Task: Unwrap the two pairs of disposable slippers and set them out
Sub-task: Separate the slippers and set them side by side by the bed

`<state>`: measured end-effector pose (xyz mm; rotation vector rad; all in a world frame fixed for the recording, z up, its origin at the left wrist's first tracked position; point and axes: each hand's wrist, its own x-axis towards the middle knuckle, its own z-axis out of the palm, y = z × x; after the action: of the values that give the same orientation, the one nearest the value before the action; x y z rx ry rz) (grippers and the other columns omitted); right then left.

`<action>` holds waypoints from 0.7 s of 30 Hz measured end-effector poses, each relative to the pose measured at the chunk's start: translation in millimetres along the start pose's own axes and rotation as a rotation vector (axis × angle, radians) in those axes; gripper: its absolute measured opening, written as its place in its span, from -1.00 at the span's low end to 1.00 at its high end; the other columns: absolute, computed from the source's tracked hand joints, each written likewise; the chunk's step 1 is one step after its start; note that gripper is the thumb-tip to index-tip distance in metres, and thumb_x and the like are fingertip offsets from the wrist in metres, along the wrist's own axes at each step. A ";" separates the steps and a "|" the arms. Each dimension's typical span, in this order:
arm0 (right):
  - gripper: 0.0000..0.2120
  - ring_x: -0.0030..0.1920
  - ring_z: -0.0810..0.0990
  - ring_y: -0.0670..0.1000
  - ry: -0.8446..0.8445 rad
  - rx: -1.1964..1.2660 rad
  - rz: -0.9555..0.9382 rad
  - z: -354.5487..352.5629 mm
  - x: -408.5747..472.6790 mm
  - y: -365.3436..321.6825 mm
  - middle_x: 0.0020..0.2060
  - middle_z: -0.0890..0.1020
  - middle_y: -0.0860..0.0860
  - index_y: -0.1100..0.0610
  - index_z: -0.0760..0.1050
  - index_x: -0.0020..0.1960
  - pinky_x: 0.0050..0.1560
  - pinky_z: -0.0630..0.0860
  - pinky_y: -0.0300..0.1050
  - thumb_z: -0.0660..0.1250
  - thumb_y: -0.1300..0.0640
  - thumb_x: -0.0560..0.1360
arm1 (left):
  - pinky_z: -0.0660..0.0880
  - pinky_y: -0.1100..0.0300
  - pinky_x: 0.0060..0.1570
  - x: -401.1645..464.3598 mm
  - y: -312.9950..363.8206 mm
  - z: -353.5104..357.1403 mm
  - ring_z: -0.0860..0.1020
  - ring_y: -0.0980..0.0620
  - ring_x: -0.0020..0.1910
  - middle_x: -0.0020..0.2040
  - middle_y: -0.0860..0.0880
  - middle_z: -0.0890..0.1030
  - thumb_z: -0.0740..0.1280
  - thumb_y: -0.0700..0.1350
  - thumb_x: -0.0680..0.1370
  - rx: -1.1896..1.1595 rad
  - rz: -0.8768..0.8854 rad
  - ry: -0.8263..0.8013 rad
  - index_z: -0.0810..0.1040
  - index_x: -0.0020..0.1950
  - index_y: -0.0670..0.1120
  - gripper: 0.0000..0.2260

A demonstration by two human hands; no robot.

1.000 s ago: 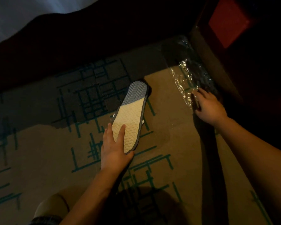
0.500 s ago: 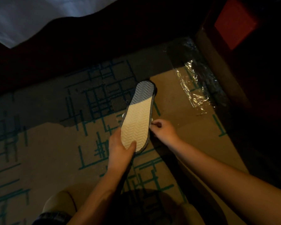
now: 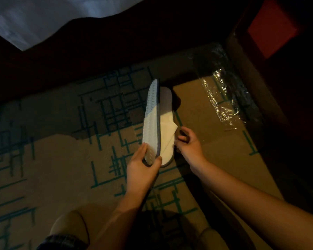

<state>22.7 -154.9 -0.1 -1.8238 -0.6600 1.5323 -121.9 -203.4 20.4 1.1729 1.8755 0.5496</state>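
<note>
A pair of flat disposable slippers is held over the carpet, splitting apart. My left hand (image 3: 143,166) grips the heel of the upper slipper (image 3: 151,121), whose ribbed white sole faces up and tilts left. The lower slipper (image 3: 167,134) shows its pale inner side and folded strap. My right hand (image 3: 187,143) pinches its right edge. A crumpled clear plastic wrapper (image 3: 222,100) lies on the carpet at the right, apart from both hands. No second pair is visible.
Beige carpet (image 3: 61,159) with teal line pattern covers the floor. A dark bed edge with white sheet (image 3: 34,17) runs along the top. Dark wooden furniture (image 3: 271,42) stands at the right. My knees show at the bottom.
My right hand left the wrapper, came to the slippers and took hold of the lower one. The upper slipper has tilted left, opening the pair.
</note>
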 end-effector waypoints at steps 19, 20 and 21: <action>-0.62 0.01 0.51 0.01 0.245 -0.270 -0.208 -50.0 26.2 -11.3 0.16 0.53 0.15 0.13 0.44 0.23 0.04 0.45 -0.10 0.32 0.30 0.43 | 0.26 -0.01 0.35 17.9 -42.5 -46.7 0.29 -0.21 0.35 0.36 -0.30 0.32 0.33 -0.23 0.48 0.155 -0.032 0.275 0.31 0.37 -0.25 -0.52; -0.56 0.12 0.47 0.02 0.260 -0.426 -0.310 -52.6 25.2 -9.0 0.23 0.48 0.12 0.08 0.40 0.29 0.10 0.41 -0.10 0.35 0.25 0.43 | 0.18 -0.02 0.41 17.3 -45.3 -48.8 0.18 -0.20 0.43 0.44 -0.29 0.20 0.35 -0.21 0.47 0.170 -0.007 0.278 0.25 0.41 -0.21 -0.46; -0.49 0.23 0.40 0.05 0.256 -0.578 -0.423 -54.9 23.2 -7.7 0.28 0.42 0.10 0.04 0.35 0.34 0.15 0.37 -0.09 0.37 0.20 0.42 | 0.11 -0.04 0.44 18.3 -48.4 -51.8 0.08 -0.19 0.48 0.49 -0.27 0.10 0.36 -0.19 0.47 0.189 0.018 0.270 0.20 0.45 -0.17 -0.40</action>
<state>81.2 -141.6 -4.0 -2.0599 -1.3592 0.8599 -193.7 -206.6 6.7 1.2907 2.1876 0.5734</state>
